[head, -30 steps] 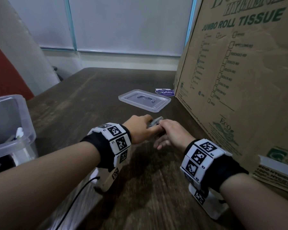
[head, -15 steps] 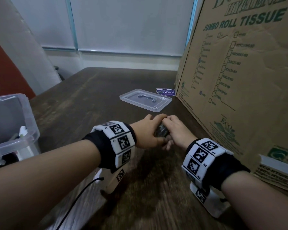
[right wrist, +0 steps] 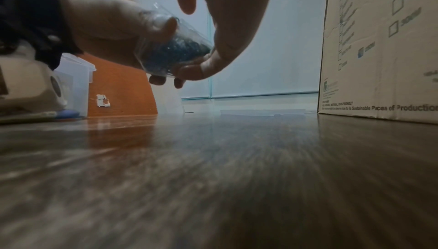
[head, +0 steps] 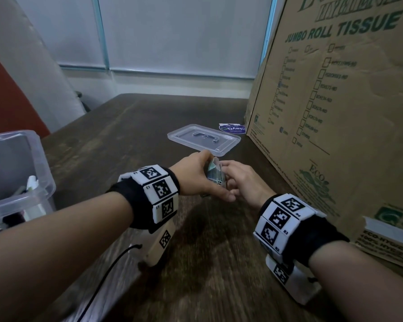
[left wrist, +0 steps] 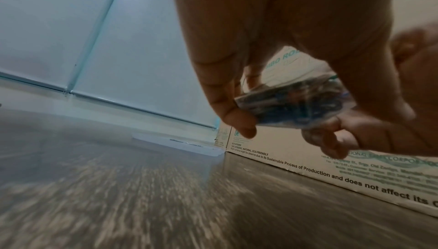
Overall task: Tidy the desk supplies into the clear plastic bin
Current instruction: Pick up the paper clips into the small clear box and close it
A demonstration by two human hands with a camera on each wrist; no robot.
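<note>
A small clear box of blue clips (head: 215, 175) is held a little above the dark wooden desk (head: 116, 140), between both hands. My left hand (head: 201, 178) grips it from the left, thumb and fingers wrapped round it. My right hand (head: 239, 180) curls its fingers round the box's right end. In the left wrist view the box of clips (left wrist: 291, 103) shows under my palm. The right wrist view has the box of clips (right wrist: 175, 47) tilted between the two hands. The clear plastic bin (head: 41, 159) stands at the desk's left edge with several supplies inside.
The bin's clear lid (head: 203, 139) lies flat just beyond my hands, a round blue sticker (head: 233, 128) behind it. A tall cardboard box (head: 335, 112) walls off the right side. An orange chair back (right wrist: 123, 84) rises past the desk's left side.
The clear box has turned from lying flat to standing on edge between my hands. My left hand has wrapped further round it, and both hands sit slightly nearer to me.
</note>
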